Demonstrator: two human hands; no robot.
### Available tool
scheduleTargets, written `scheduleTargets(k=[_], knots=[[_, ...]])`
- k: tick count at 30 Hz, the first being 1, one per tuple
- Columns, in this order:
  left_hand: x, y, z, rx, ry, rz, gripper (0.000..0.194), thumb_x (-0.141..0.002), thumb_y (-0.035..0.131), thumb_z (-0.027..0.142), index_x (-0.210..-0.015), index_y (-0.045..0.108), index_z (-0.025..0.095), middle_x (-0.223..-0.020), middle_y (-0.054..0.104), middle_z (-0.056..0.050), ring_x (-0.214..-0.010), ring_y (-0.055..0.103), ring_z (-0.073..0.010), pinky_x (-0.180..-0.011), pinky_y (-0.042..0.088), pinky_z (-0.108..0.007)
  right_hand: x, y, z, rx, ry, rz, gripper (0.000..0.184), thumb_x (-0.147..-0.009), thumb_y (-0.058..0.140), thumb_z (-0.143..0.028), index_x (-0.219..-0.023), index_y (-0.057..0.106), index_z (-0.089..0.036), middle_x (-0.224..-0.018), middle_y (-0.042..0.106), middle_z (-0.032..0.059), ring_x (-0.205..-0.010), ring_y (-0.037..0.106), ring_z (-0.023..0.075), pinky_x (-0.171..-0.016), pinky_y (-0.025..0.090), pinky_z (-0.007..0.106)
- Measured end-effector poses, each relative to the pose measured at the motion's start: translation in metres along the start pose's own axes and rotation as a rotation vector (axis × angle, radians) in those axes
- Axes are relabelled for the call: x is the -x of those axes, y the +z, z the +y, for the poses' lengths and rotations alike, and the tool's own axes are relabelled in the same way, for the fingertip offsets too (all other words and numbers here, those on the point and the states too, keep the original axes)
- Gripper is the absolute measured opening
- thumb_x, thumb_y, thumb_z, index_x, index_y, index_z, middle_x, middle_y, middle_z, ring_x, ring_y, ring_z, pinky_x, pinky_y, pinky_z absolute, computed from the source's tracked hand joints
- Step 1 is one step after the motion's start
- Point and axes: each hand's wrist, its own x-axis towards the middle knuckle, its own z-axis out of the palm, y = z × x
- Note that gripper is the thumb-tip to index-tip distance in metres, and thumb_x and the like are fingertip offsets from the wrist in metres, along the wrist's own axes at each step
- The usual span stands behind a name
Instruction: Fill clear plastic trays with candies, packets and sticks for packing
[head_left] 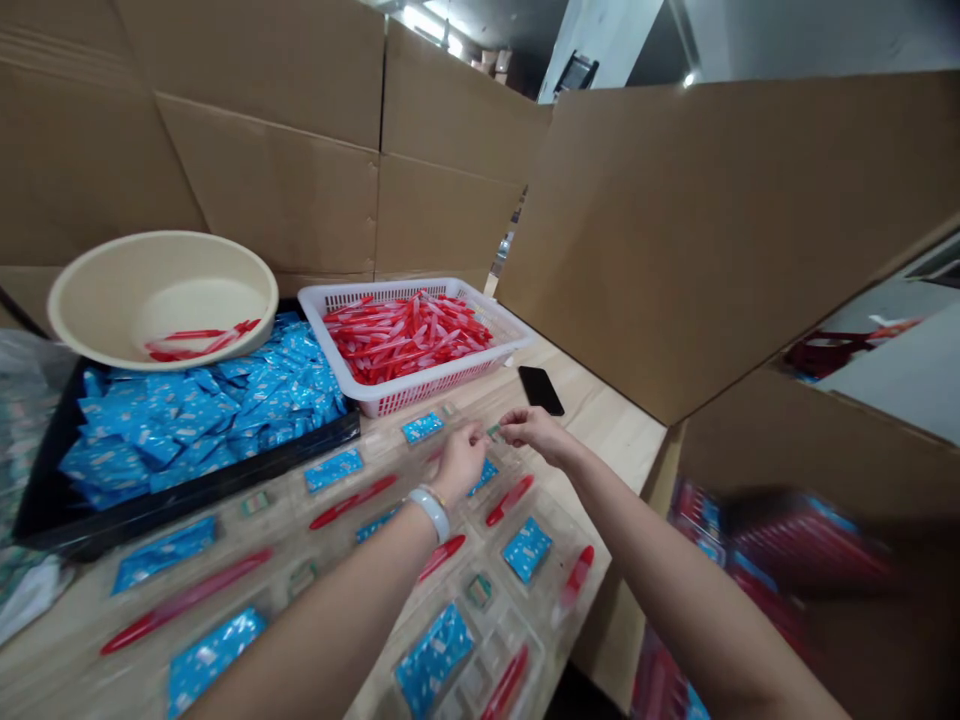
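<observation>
My left hand (463,462), with bracelets at the wrist, reaches over the clear plastic trays (491,625), its fingertips pinched on something I cannot make out. Facing it, my right hand (536,432) has its fingers pinched at a small green piece (493,430). Blue printed packets (527,549) and red pens (510,500) with clear middles lie in the tray compartments. Similar small green pieces (478,590) sit in some of them. My left forearm hides part of the trays.
Behind the trays stands a white basket (517,335) of red pens. A black bin (225,480) of blue packets is at left, with a cream basin (161,245) on it. A phone (541,390) lies at right. Cardboard walls (645,250) enclose the table.
</observation>
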Motion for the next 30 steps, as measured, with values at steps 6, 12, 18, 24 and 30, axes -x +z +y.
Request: scheduleTargets(k=[6,12,18,24,30], knots=[[0.026,0.017,-0.028,-0.262,0.098,-0.013,0.024,-0.068,0.053,0.015,-0.089,0.062,0.010,-0.091,0.061,-0.010,-0.088,0.055,-0.0197,-0.084,0.039,-0.032,-0.011,0.001,0.035,0.212,0.114,0.089,0.008,-0.060,0.057,-0.014,-0.066,0.062,-0.011,-0.050,0.055,-0.0012,-0.047,0.047,0.0082,-0.043,0.032,0.018],[0.023,0.016,-0.039,-0.394,0.106,-0.002,0.028,-0.070,0.050,0.017,-0.096,0.060,0.010,-0.096,0.060,-0.011,-0.091,0.054,-0.0179,-0.085,0.039,-0.029,-0.022,0.016,0.046,0.495,0.105,0.132,0.014,-0.058,0.062,-0.013,-0.071,0.064,-0.014,-0.064,0.062,0.0020,-0.061,0.054,0.0121,-0.051,0.034,0.019],[0.022,0.015,-0.040,-0.451,0.106,-0.008,0.027,-0.071,0.050,0.020,-0.094,0.061,0.012,-0.093,0.061,-0.009,-0.086,0.055,-0.0175,-0.081,0.042,-0.029,-0.018,0.020,0.041,0.776,0.060,0.181,0.014,-0.066,0.055,-0.018,-0.076,0.065,-0.016,-0.077,0.065,0.0078,-0.074,0.058,0.0173,-0.058,0.036,0.023],[0.022,0.015,-0.040,-0.472,0.125,-0.001,0.025,-0.070,0.049,0.018,-0.090,0.062,0.012,-0.088,0.061,-0.009,-0.085,0.055,-0.0187,-0.080,0.041,-0.030,-0.004,0.029,0.030,1.000,0.001,0.187,0.018,-0.071,0.051,-0.021,-0.079,0.067,-0.016,-0.087,0.065,0.0128,-0.084,0.059,0.0223,-0.066,0.037,0.027],[0.023,0.017,-0.035,-0.456,0.104,0.006,0.022,-0.068,0.048,0.013,-0.083,0.063,0.012,-0.083,0.062,-0.008,-0.080,0.055,-0.0190,-0.078,0.042,-0.032,0.006,0.045,0.018,1.153,-0.010,0.195,0.021,-0.073,0.047,-0.016,-0.079,0.067,-0.011,-0.083,0.065,0.0162,-0.082,0.060,0.0230,-0.069,0.038,0.029]])
